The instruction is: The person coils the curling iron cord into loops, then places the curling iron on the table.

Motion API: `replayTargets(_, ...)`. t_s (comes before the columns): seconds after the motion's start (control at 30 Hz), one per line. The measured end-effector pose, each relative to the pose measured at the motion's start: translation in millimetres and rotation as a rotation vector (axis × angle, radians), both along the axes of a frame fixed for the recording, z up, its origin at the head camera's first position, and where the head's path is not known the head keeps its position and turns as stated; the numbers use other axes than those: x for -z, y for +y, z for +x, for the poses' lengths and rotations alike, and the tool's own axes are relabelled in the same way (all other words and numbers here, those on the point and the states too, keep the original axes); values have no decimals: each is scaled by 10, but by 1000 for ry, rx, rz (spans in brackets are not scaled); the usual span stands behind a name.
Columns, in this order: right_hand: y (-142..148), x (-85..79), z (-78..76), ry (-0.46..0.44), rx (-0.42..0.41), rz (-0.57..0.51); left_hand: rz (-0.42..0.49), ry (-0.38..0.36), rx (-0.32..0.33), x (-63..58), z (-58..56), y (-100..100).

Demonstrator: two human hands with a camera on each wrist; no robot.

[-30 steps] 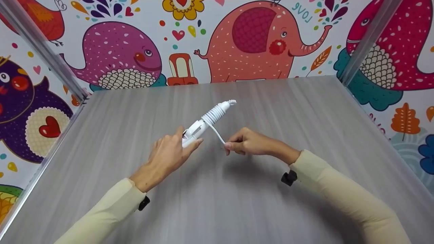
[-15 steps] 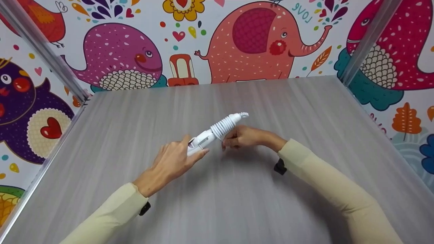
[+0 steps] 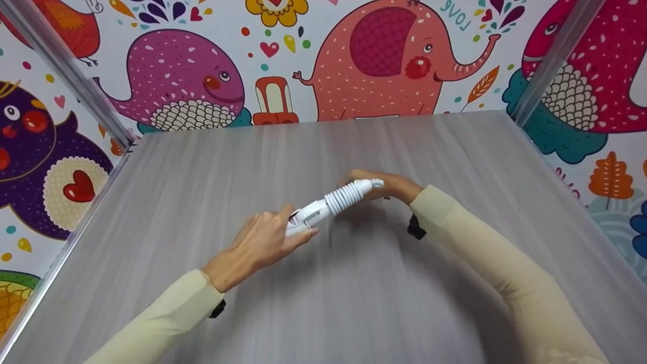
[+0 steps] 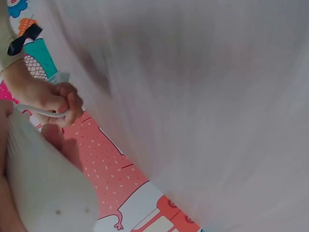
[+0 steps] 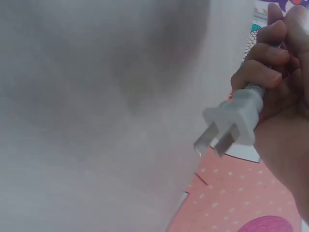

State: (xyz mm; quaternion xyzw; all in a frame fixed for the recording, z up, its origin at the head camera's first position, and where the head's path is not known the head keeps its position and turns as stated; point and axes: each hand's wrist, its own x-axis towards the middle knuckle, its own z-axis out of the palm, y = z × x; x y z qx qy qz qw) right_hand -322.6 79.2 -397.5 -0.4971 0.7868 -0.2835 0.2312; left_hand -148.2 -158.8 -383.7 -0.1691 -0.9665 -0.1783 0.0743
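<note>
A white corded hair iron (image 3: 312, 213) slants up to the right above the table, and my left hand (image 3: 263, 237) grips its lower end. White cord (image 3: 345, 198) is wound in several tight coils around its upper handle. Behind that handle is my right hand (image 3: 393, 188), partly hidden by it in the head view. In the left wrist view the right hand's curled fingers (image 4: 65, 104) hold a stretch of the cord. A white two-pin plug (image 5: 237, 115) sticks out below the right hand's fingers in the right wrist view, its metal prongs pointing away from the palm.
Both hands are over a grey wood-grain table (image 3: 227, 167). Printed cartoon panels (image 3: 374, 60) stand at its back and sides, with metal posts (image 3: 561, 60) at the corners. A black wrist camera (image 3: 416, 227) hangs under the right sleeve.
The right hand has swung from below the hair iron up and behind it, carrying the cord around the handle. The left hand has moved slightly right and down, and the hair iron lies flatter.
</note>
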Motion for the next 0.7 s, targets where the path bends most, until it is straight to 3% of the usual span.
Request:
replayTargets(0.2, -55, -211, 5, 5, 59, 90, -58, 6, 73, 2, 3, 26)
replayTargets(0.37, -56, -417, 49, 70, 62, 119, -85, 20, 102, 38, -5, 38)
replayTargets(0.7, -133, -520, 224, 224, 71, 118, -133, 13, 131, 77, -47, 65)
